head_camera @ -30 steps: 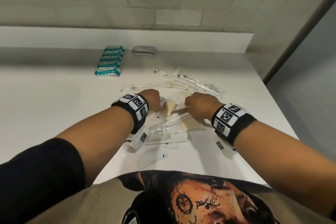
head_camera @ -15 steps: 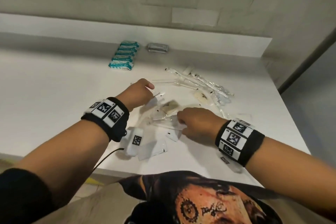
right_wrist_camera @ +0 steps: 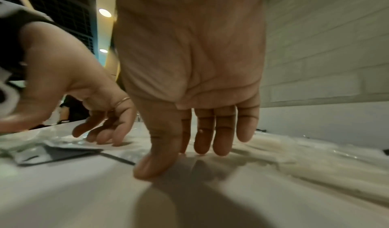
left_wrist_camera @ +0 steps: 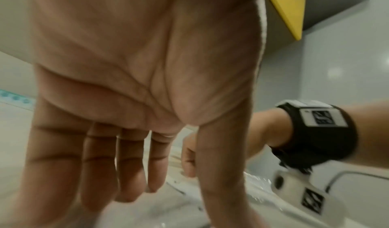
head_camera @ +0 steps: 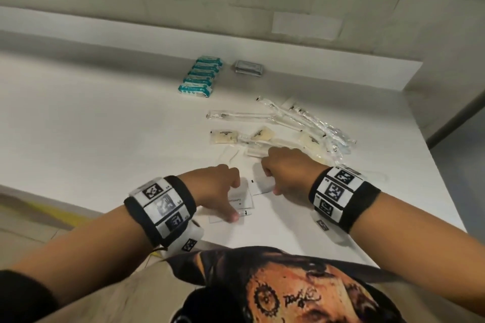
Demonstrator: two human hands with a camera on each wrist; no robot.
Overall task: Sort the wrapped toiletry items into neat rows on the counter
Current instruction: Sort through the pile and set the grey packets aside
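Note:
My left hand [head_camera: 223,191] hovers near the counter's front edge with straight fingers [left_wrist_camera: 126,173], and its thumb touches a white flat sachet [head_camera: 242,198]. My right hand [head_camera: 278,173] is just to its right, fingers [right_wrist_camera: 219,136] straight and thumb tip down on the counter by a second white sachet [head_camera: 263,183]. Neither hand holds anything. Beyond them lie beige sachets [head_camera: 223,137] and clear-wrapped toothbrushes [head_camera: 288,118] in a loose heap. A neat row of teal packets [head_camera: 202,76] and a grey packet stack [head_camera: 248,69] sit at the back.
The white counter [head_camera: 105,139] ends at a raised back ledge [head_camera: 315,60] below a block wall. Its right edge [head_camera: 430,178] drops off near the toothbrushes. My shirt covers the counter's front edge.
My left hand drew back from the beige sachets to the white sachets near the front edge. My right hand shifted beside it. A beige sachet now lies alone on the left.

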